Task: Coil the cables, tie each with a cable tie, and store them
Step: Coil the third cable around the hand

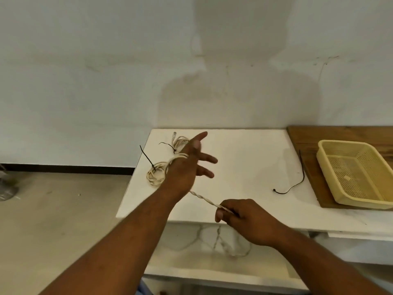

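The left hand (187, 167), mid-frame, is spread with straight fingers, and loops of the cream twisted cable (204, 199) are wound around it. The right hand (242, 218), lower centre, pinches the cable's taut run in curled fingers above the white tabletop (244, 167).

1 head-worn view looks forward and down, close above table (244, 145).

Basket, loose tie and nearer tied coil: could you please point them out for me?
Basket (327, 177), head view, on its left wall.
Loose tie (302, 167), head view, on its straight stretch.
Nearer coil (152, 181), head view, on its lower-left loops.
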